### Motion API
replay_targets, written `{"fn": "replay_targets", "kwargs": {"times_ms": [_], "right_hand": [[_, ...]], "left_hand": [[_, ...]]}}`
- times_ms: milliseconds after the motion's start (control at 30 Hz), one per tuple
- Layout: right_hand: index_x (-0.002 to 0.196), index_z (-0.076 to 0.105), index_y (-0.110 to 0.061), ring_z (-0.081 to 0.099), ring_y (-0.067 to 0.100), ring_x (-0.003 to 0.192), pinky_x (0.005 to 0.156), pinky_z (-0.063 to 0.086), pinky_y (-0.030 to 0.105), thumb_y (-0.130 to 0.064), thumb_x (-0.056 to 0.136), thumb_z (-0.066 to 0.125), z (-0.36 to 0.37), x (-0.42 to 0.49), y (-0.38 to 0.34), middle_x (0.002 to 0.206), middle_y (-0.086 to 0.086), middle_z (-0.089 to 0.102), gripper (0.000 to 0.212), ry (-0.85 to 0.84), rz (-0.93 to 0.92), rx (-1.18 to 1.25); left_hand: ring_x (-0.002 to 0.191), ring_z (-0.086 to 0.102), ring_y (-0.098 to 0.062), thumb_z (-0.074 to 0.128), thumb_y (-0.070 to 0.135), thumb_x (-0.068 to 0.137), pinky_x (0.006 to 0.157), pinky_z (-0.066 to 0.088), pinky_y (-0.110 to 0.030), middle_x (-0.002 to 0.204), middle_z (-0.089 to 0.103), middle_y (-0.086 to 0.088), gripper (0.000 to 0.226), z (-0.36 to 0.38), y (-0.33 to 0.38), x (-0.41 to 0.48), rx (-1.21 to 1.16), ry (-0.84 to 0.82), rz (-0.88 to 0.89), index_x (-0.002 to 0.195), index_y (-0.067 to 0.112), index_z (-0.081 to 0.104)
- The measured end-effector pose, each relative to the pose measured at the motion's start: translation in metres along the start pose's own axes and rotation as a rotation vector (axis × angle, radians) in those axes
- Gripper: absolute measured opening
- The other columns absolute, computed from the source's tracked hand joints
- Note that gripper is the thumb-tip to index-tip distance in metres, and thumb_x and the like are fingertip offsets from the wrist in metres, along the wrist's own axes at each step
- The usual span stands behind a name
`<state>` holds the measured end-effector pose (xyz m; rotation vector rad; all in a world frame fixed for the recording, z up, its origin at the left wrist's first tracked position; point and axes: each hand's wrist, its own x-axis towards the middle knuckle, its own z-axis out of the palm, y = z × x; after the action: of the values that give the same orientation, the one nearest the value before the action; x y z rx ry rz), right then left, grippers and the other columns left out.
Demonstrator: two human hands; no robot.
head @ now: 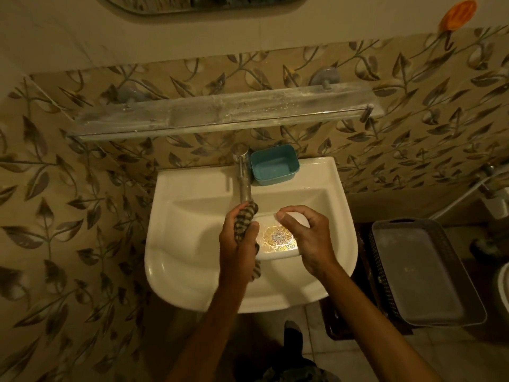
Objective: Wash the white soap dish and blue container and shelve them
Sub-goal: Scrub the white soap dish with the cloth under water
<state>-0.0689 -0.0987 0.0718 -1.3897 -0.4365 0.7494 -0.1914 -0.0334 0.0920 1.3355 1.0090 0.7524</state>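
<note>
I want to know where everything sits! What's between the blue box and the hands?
In the head view, only bare white sink lies between the blue container and the right hand; the tap stands beside it.

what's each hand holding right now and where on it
The left hand grips a striped cloth bunched around its middle, ends sticking out. The right hand holds the white soap dish by its far right corner over the sink.

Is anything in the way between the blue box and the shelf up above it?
Nothing visible is. The blue container sits on the sink's back ledge, right of the tap, with open wall between it and the glass shelf, which looks bare.
</note>
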Motion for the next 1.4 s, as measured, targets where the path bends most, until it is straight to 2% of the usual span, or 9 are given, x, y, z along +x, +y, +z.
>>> {"fn": "replay_targets", "kwargs": {"times_ms": [133,333,533,700,833,967,1100,1200,1400], "right_hand": [[0.079,0.074,-0.022,0.071,0.013,0.079,0.061,0.058,0.027,-0.012,0.078,0.076,0.001,0.007,-0.006,0.081,-0.006,0.074,0.011,0.053,-0.045,0.015],[0.08,0.074,-0.016,0.072,0.02,0.086,0.067,0.06,0.036,-0.009,0.077,0.077,0.005,0.022,-0.018,0.087,0.002,0.075,0.008,0.371,-0.019,0.204],[0.078,0.075,-0.024,0.073,0.023,0.083,0.065,0.061,0.035,-0.014,0.081,0.073,0.002,0.008,-0.014,0.084,0.001,0.075,0.011,0.103,0.129,0.147],[0.075,0.075,-0.024,0.073,0.019,0.078,0.063,0.06,0.034,-0.01,0.077,0.074,-0.008,0.016,-0.03,0.08,-0.004,0.075,0.015,-0.078,0.045,-0.018],[0.09,0.066,-0.017,0.073,0.024,0.071,0.059,0.061,0.036,-0.028,0.073,0.08,0.003,0.025,-0.032,0.075,-0.001,0.074,0.024,0.19,0.172,0.066],[0.079,0.062,-0.018,0.072,0.018,0.066,0.059,0.06,0.034,-0.035,0.075,0.079,0.025,0.016,-0.021,0.073,0.0,0.071,0.024,0.389,0.243,0.258],[0.099,0.064,-0.039,0.07,0.018,0.09,0.072,0.062,0.035,-0.031,0.076,0.078,0.05,-0.004,-0.011,0.102,0.0,0.07,0.029,0.347,0.18,0.294],[0.105,0.062,-0.039,0.069,0.015,0.092,0.07,0.06,0.027,-0.03,0.084,0.071,0.049,-0.004,-0.014,0.102,-0.004,0.069,0.024,0.302,0.075,0.18],[0.108,0.065,-0.022,0.069,0.029,0.095,0.076,0.06,0.037,-0.017,0.089,0.065,0.026,-0.001,-0.025,0.103,0.01,0.071,0.02,-0.227,0.122,0.038]], "left_hand": [[0.106,0.065,-0.018,0.047,0.024,0.097,0.082,0.058,-0.033,0.127,0.06,-0.004,0.033,-0.004,0.018,0.021,0.03,-0.253,-0.083,0.129,0.028,0.051],[0.125,0.047,-0.012,0.039,0.047,0.09,0.096,0.05,-0.038,0.142,0.037,0.01,0.054,0.012,0.001,-0.019,0.074,-0.176,-0.012,0.139,0.053,0.018],[0.123,0.05,-0.018,0.041,0.025,0.099,0.096,0.051,-0.04,0.141,0.04,0.003,0.046,0.009,0.009,-0.01,-0.003,-0.112,0.025,0.137,0.045,0.027],[0.114,0.06,-0.018,0.044,0.02,0.098,0.091,0.055,-0.038,0.134,0.055,-0.002,0.038,-0.005,0.011,0.014,0.018,-0.316,-0.03,0.135,0.031,0.045],[0.109,0.064,-0.02,0.052,0.02,0.094,0.084,0.058,-0.043,0.13,0.058,-0.002,0.035,0.007,-0.001,-0.004,-0.179,-0.115,-0.1,0.124,0.04,0.052],[0.109,0.064,-0.02,0.057,0.019,0.09,0.083,0.057,-0.04,0.124,0.061,0.002,0.036,0.018,-0.004,-0.012,-0.277,0.13,-0.074,0.114,0.045,0.056],[0.103,0.065,-0.014,0.053,0.021,0.093,0.073,0.057,-0.028,0.121,0.059,0.007,0.035,0.025,0.002,-0.014,-0.266,0.249,-0.046,0.112,0.051,0.052],[0.102,0.063,-0.004,0.047,0.033,0.091,0.07,0.056,-0.02,0.121,0.057,0.013,0.033,0.019,0.001,-0.023,-0.137,0.149,0.009,0.119,0.051,0.047],[0.116,0.057,-0.006,0.041,0.019,0.099,0.092,0.053,-0.025,0.133,0.053,0.003,0.038,-0.001,0.013,-0.013,-0.055,-0.077,0.057,0.133,0.036,0.04]]}}
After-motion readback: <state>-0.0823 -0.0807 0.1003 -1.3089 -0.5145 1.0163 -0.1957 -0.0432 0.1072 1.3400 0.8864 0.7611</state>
